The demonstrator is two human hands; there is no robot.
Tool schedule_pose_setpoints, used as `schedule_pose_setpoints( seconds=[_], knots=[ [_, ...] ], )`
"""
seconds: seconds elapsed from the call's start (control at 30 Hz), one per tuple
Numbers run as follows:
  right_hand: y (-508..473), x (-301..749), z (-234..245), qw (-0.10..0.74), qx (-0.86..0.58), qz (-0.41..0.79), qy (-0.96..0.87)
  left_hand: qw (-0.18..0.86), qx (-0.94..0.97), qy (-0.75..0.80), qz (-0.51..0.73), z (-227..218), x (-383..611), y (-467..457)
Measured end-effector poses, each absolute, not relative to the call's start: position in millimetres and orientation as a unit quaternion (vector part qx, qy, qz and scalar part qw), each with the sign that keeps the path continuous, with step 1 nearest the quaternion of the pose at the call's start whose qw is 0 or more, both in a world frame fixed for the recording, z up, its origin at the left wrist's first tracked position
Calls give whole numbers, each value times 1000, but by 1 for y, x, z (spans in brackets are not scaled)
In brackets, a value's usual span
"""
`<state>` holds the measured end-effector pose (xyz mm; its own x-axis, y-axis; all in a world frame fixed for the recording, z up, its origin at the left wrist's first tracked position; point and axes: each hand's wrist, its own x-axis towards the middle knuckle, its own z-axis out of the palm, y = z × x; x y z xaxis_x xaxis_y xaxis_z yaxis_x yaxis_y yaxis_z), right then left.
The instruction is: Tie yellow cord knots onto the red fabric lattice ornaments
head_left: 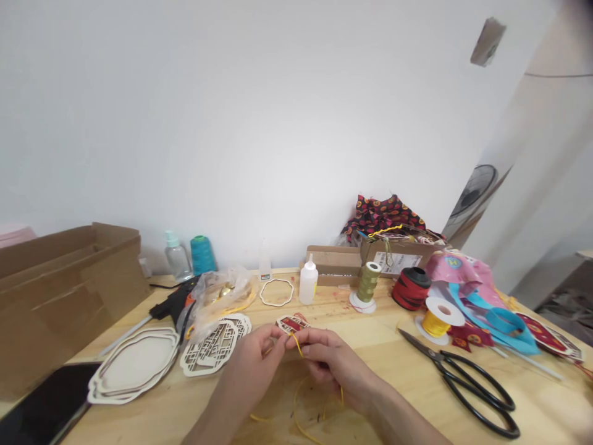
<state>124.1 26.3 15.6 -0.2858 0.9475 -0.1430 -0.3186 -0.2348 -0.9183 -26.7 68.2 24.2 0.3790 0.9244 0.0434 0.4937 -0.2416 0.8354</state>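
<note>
Both hands meet low in the middle of the head view, fingers pinched on a yellow cord (297, 343). My left hand (259, 358) grips it between thumb and forefinger. Close beside it, my right hand (334, 358) pinches the same cord, its other fingers curled under. Loose loops of the cord hang below onto the wooden table. Just beyond the fingertips lies a small pale wooden lattice piece with red backing (293, 322), partly hidden by the hands. To the left of my left hand are several wooden lattice cutouts (210, 347).
Black-handled scissors (482, 386) lie to the right, near a yellow cord spool (438, 318). A white glue bottle (308, 283) and an olive thread spool (369, 284) stand behind. Stacked wooden plates (134, 364), a phone (50, 402) and a cardboard box (69, 296) are at left.
</note>
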Motion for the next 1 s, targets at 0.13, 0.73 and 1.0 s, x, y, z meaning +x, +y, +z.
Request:
schedule_pose_setpoints(
  seconds=[0.13,0.73,1.0],
  knots=[
    [27,124,15,468,-381,685,-408,485,698,442,287,23,-26,71],
    [20,120,14,344,-514,173,-766,644,538,458,294,22,-20,58],
    [21,119,9,219,-522,-20,-824,651,537,468,262,18,-21,62]
  ],
)
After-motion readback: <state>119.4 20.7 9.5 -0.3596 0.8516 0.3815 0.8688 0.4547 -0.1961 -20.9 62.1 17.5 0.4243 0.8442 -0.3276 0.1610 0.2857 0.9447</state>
